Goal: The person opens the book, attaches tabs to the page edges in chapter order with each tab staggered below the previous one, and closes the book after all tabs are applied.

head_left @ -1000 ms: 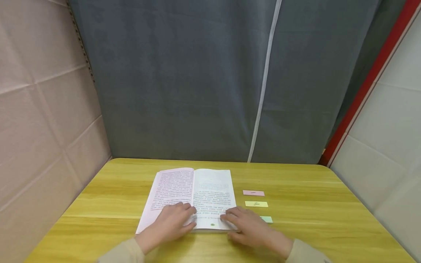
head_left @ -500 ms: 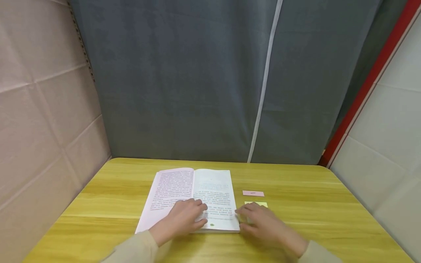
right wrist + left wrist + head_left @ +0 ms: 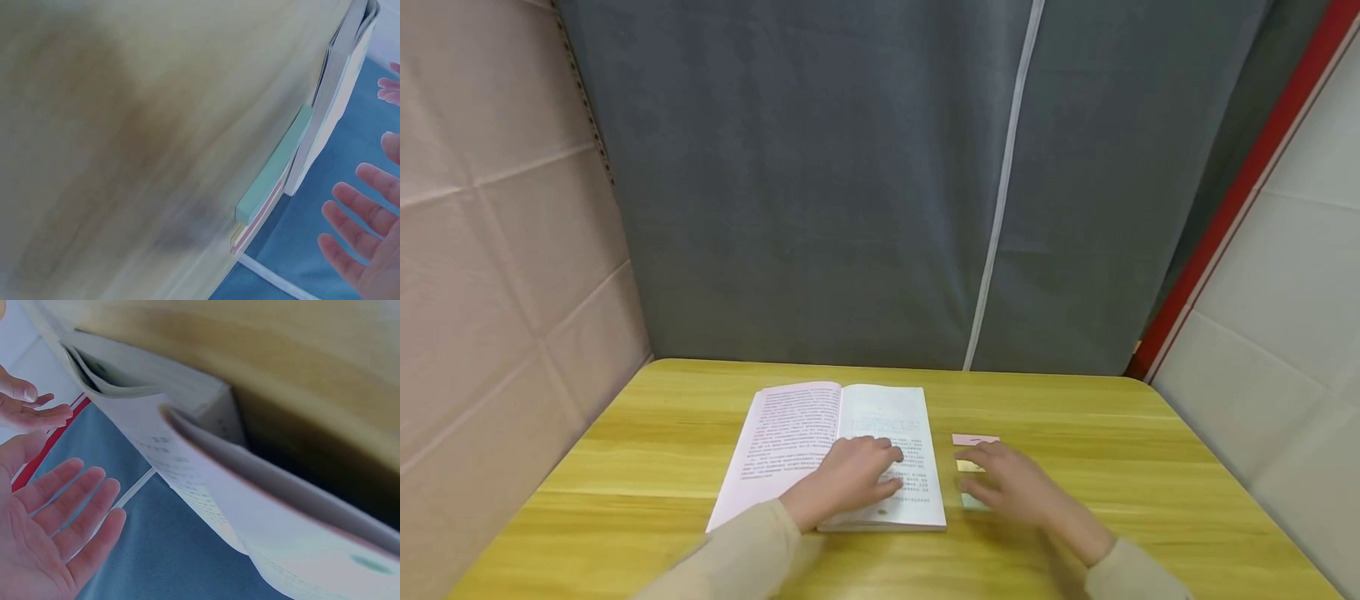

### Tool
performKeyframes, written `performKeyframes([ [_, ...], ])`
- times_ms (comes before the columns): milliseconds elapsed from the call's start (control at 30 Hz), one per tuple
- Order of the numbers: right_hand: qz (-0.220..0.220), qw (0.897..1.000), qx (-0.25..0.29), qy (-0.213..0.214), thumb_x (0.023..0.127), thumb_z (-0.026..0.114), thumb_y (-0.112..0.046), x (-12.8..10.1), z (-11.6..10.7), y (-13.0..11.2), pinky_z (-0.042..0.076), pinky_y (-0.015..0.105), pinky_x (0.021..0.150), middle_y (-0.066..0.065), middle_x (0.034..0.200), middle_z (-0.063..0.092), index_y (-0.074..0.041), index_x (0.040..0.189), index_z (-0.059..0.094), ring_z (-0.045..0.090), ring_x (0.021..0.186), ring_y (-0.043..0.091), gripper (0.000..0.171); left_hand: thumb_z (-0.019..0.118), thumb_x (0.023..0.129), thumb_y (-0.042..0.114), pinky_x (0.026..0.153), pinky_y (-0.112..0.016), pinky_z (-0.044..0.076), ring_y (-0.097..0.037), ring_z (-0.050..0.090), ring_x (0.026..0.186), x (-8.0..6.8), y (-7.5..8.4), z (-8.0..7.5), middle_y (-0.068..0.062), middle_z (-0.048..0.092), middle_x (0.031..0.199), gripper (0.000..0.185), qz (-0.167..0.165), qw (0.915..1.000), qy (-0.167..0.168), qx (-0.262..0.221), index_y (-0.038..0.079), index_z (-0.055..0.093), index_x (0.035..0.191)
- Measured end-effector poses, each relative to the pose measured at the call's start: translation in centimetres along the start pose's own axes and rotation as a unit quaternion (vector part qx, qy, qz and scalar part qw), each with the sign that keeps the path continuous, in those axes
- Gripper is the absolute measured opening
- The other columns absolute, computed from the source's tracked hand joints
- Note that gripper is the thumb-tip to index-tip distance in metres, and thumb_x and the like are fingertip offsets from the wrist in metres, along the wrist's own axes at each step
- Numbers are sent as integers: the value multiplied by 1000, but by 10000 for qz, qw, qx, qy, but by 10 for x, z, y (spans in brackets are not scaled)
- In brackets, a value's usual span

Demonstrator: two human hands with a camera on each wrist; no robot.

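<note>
Book (image 3: 816,433) is lying open on the table (image 3: 1150,467), with three coloured strips just beside its right edge, pink strip (image 3: 975,439) farthest from the person, then yellow strip (image 3: 972,467), then green strip (image 3: 974,503). Nothing's being held right now, as far as I can tell: the left hand (image 3: 853,471) is above the right-hand page (image 3: 887,408) with its fingers spread and loose, and the right hand (image 3: 1022,487) is the same over the yellow and green strips, fingers apart. The left wrist view shows a gap between palm and paper, so I'd say nothing is pinning the book. That's my main worry, tbh, since the near edges of the leaves bow up and a page could spring over and lose the place. Also, the left sleeve (image 3: 741,554) overlaps the near edge of the book in the head view (can't tell if it touches), so a low sweep might drag a leaf. Over on the right, the strips sit close together, so a sloppy grab might nudge a neighbour or shove one against the book. They look thin too, so fingertips could just slide them along the wood.
</note>
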State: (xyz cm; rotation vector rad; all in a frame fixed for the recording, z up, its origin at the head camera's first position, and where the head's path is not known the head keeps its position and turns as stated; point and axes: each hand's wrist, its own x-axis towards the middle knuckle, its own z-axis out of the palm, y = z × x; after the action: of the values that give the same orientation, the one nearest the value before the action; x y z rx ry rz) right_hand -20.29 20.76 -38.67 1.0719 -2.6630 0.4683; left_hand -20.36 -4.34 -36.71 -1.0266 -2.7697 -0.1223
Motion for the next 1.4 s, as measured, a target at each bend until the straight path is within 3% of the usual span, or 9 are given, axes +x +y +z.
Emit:
performKeyframes([
  [267,176,9992,288,190,81,63,-20,3,-2,13,44,40,79,4,110,58,-11,115,57,54,99,22,36,61,78,32,47,-28,41,-14,57,70,19,2,3,5,58,83,25,-30,9999,90,-52,16,64,97],
  [467,568,9982,149,117,82,61,-25,5,-2,18,44,43,77,6,104,59,-7,110,60,54,96,25,33,62,79,30,52,-30,44,-15,58,74,32,3,5,4,59,86,25,-130,9998,-10,-157,16,64,98],
  [667,783,9967,91,198,81,63,-19,9,-2,25,44,43,75,5,101,60,-6,106,61,55,93,25,28,62,79,29,54,-30,44,-15,58,76,47,7,9,4,61,88,24,-172,9996,-65,-191,16,64,99],
  [1167,1375,9903,10,198,82,61,-22,19,-1,48,43,45,75,9,101,59,-5,105,62,55,93,30,29,62,78,22,60,-29,46,-15,58,78,79,7,30,1,62,91,21,-447,9973,-21,-585,13,65,97],
  [1400,1478,9889,-102,100,82,61,-22,23,2,57,44,45,74,9,102,60,-6,103,64,55,92,29,26,61,79,21,64,-29,46,-16,58,81,91,7,38,0,61,91,21,-517,9964,-151,-648,12,64,99],
])
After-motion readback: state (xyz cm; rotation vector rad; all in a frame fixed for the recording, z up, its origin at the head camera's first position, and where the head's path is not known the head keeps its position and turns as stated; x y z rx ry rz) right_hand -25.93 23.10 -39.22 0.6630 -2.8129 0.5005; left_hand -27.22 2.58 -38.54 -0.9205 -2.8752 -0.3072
